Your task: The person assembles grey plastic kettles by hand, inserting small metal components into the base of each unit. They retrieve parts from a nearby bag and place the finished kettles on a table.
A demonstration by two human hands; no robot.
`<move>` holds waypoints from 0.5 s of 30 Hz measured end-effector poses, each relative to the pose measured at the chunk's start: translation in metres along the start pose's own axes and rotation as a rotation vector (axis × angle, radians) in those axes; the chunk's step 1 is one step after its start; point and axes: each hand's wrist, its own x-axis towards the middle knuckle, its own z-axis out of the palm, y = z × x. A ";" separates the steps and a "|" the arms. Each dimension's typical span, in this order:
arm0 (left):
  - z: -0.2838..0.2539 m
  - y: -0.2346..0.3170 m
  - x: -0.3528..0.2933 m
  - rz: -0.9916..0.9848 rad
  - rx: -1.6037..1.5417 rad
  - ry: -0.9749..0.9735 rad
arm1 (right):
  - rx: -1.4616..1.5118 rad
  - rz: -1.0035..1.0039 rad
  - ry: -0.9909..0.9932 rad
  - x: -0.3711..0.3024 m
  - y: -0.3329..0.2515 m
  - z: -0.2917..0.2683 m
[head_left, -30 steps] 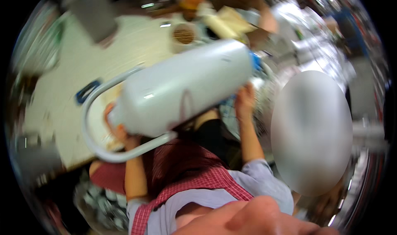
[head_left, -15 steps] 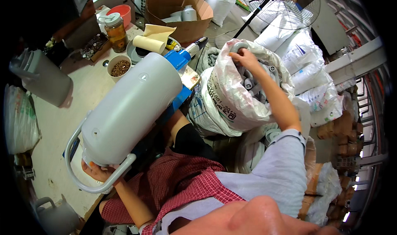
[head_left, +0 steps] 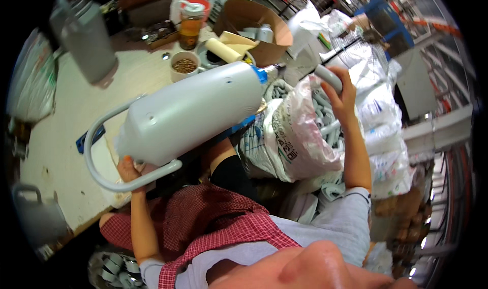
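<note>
A large grey plastic jug body [head_left: 195,116] lies slanted over the table edge, a curved grey tube handle [head_left: 90,151] looping round its near end. Under that end my left hand [head_left: 129,170] grips the jug; part of the fingers is hidden. The jug's far end meets a blue fixture [head_left: 261,74]. My right hand [head_left: 345,93] is raised just above an open white woven sack [head_left: 292,136], closed round a short grey plastic tube piece [head_left: 328,79]. Inside the sack lie several grey plastic parts [head_left: 330,128].
On the table [head_left: 66,172] stand a cup of small brass-coloured pieces [head_left: 184,67], a jar of amber liquid [head_left: 191,27], a yellowish roll [head_left: 223,50] and another grey jug [head_left: 89,42]. Behind is a round cardboard bin [head_left: 279,32]. White sacks [head_left: 378,116] are piled at right.
My right hand has come up out of the sack with the grey tube piece. My left hand stays at the jug's near end. The whole view has turned and shifted.
</note>
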 end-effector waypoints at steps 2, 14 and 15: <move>0.008 0.014 -0.002 -0.041 -0.021 -0.140 | 0.015 -0.141 -0.118 0.016 -0.035 0.014; 0.045 0.092 -0.001 0.461 0.271 -0.230 | -0.038 -0.988 -0.716 0.086 -0.183 0.166; 0.045 0.095 0.000 0.480 0.280 -0.227 | -0.019 -1.029 -0.792 0.082 -0.181 0.168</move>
